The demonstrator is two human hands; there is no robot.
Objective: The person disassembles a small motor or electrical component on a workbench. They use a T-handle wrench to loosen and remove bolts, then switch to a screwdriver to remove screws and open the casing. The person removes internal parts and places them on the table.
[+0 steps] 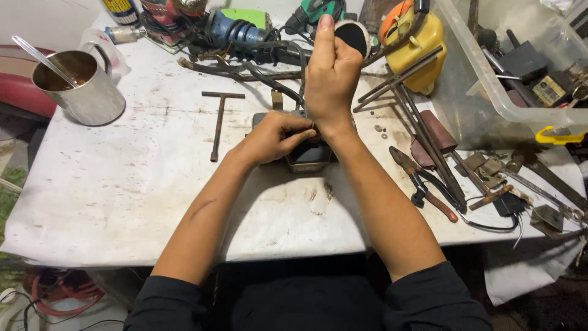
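A white, stained table point(122, 184) is being used as the bench. At its middle, a small dark boxy part point(308, 153) with a metal rim is being pinned down by the left hand point(275, 136), fingers curled over it. The right hand point(331, 73) is being held fisted directly above, clenched around a thin upright tool point(302, 101).
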